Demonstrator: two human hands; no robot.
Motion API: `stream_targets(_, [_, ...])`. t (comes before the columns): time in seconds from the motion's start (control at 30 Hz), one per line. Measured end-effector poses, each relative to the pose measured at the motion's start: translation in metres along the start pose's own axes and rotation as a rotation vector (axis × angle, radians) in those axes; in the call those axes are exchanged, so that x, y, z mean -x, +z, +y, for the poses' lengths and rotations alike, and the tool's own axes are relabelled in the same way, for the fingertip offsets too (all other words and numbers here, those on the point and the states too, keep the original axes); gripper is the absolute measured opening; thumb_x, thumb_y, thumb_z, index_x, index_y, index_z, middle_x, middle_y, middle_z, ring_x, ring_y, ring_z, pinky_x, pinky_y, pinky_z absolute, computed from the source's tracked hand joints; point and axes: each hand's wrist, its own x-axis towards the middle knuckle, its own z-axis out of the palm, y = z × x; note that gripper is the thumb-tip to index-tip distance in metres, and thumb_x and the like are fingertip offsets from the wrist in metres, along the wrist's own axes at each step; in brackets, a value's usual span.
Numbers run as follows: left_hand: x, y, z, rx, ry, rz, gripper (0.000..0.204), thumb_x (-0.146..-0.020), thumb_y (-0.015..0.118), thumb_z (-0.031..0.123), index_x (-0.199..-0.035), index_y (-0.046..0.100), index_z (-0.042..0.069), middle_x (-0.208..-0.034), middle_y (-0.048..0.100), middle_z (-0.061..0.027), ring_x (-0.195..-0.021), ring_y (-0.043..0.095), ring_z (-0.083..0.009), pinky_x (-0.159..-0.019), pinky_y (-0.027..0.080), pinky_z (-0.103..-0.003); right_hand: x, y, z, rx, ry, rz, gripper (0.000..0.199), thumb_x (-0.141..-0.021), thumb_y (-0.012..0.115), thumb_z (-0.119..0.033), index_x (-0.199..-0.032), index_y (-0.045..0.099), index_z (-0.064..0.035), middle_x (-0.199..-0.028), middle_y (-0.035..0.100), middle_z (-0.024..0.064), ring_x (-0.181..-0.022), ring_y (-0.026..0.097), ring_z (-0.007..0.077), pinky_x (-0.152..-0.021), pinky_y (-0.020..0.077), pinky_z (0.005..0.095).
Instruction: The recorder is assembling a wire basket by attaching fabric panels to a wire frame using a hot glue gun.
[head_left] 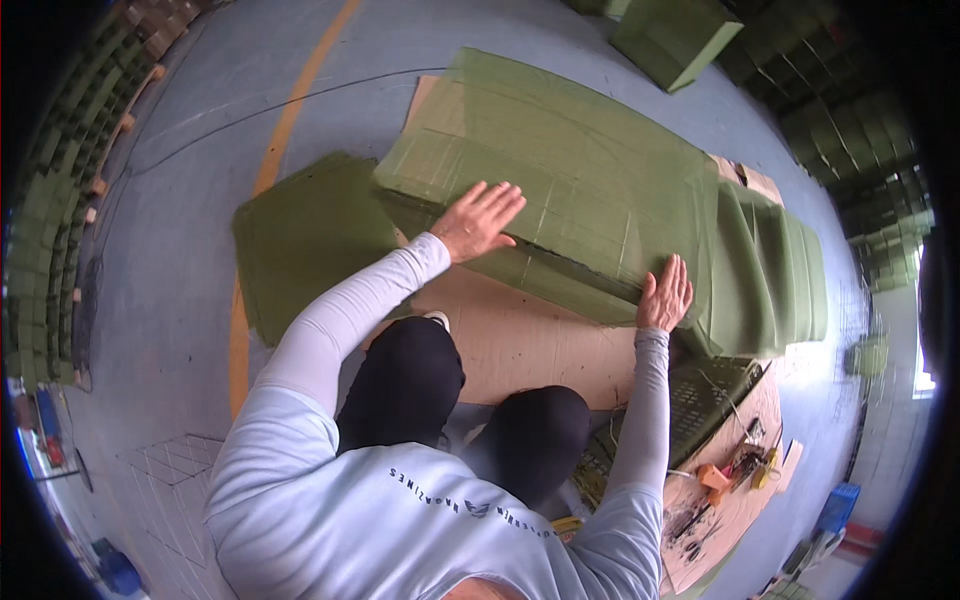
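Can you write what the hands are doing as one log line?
left hand: open, palm down on green mesh | right hand: open, palm down on same mesh | underneath: cardboard

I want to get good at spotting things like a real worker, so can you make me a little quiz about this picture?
1. True or false: the left hand is clenched in a fist over the long, boxy, see-through green mesh piece.
2. What colour is the long painted floor stripe? A: blue. B: yellow. C: red.
3. Which hand is nearer the small, plastic-looking orange object?

Key:
1. False; its fingers are stretched out.
2. B.
3. The right hand.
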Motion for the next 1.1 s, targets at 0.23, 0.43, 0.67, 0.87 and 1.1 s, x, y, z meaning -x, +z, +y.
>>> stream_targets(0.23, [0.061,-0.003,-0.089,-0.074,-0.096,0.031,0.081,-0.088,0.042,0.058,-0.144,0.032,0.001,-0.146,0.040,-0.0129,-0.136,0.037,-0.0267,-0.114,0.027,-0.045,0.003,-0.004,0.016,0.001,-0.014,0.004,0.061,-0.093,0.049,-0.039,-0.144,0.036,-0.0085,-0.148,0.040,0.0061,-0.138,0.033,0.0197,-0.113,0.0213,0.0417])
stream_targets(0.43, [0.072,-0.006,-0.095,-0.050,-0.140,0.044,0.076,-0.089,0.049,0.050,-0.144,0.031,0.001,-0.148,0.036,-0.0115,-0.138,0.033,-0.0258,-0.115,0.024,-0.045,-0.005,-0.009,0.003,0.040,-0.065,-0.054,0.061,-0.092,0.051,-0.036,-0.143,0.036,-0.0066,-0.148,0.038,0.0102,-0.139,0.031,0.0228,-0.114,0.0215,0.0426])
stream_targets(0.67, [0.036,-0.021,-0.074,0.026,-0.068,0.038,0.078,-0.088,0.044,0.056,-0.143,0.034,0.002,-0.149,0.035,-0.0114,-0.140,0.029,-0.0259,-0.115,0.022,-0.046,-0.015,-0.028,-0.101,-0.310,-0.350,-0.008,0.078,-0.087,0.057,-0.048,-0.144,0.032,-0.0028,-0.148,0.036,0.0140,-0.138,0.032,0.0280,-0.112,0.0249,0.0447])
stream_targets(0.87, [0.047,0.011,-0.074,0.016,-0.053,0.091,0.072,-0.089,0.049,0.051,-0.145,0.034,0.007,-0.148,0.038,-0.0083,-0.136,0.036,-0.0252,-0.113,0.029,-0.044,-0.005,-0.009,-0.114,-0.142,-0.381,0.017,0.083,-0.083,0.047,-0.062,-0.143,0.034,-0.0065,-0.147,0.040,0.0084,-0.137,0.034,0.0233,-0.111,0.0268,0.0438])
stream_targets(1.1, [0.048,0.004,-0.075,0.011,-0.085,0.072,0.069,-0.091,0.048,0.047,-0.146,0.032,0.008,-0.148,0.038,-0.0079,-0.136,0.037,-0.0252,-0.111,0.031,-0.043,-0.007,-0.022,-0.130,-0.296,-0.536,-0.036,0.075,-0.084,0.060,-0.049,-0.140,0.038,-0.0037,-0.146,0.041,0.0106,-0.136,0.037,0.0258,-0.111,0.0281,0.0447])
